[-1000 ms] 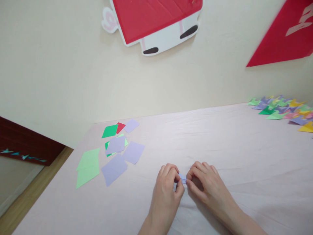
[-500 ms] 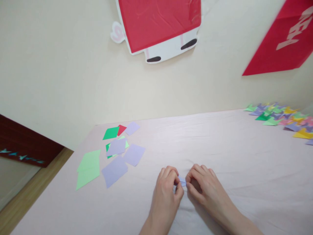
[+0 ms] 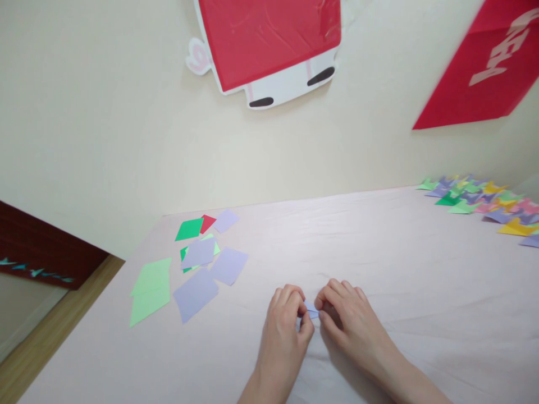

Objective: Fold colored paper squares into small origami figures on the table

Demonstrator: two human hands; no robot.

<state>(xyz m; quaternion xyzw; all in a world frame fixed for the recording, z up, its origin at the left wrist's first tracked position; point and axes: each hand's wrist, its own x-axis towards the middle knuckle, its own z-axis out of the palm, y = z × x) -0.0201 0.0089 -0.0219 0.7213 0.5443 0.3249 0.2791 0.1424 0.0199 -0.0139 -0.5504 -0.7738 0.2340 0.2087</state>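
Note:
Between my two hands is a small folded piece of lavender paper (image 3: 311, 311), mostly covered by my fingers. My left hand (image 3: 287, 317) pinches its left end with thumb and forefinger. At its right tip, my right hand (image 3: 346, 311) closes thumb and forefinger on the paper. Both hands are low over the pale cloth-covered table (image 3: 337, 241). Off to the left lie flat lavender paper squares (image 3: 196, 294), light green squares (image 3: 150, 292), a dark green square (image 3: 189, 229) and a bit of red paper (image 3: 208, 223).
Rows of folded paper figures (image 3: 484, 196) in several colours stand at the table's back right. Behind the table rises a pale wall (image 3: 126, 112) bearing a red-and-white cartoon cutout (image 3: 273, 45) and a red banner (image 3: 475, 78). Wooden floor (image 3: 63, 314) shows beyond the left edge.
The whole view has shifted slightly, so everything sits a little further left. My hands keep nearly the same pinch on the lavender paper.

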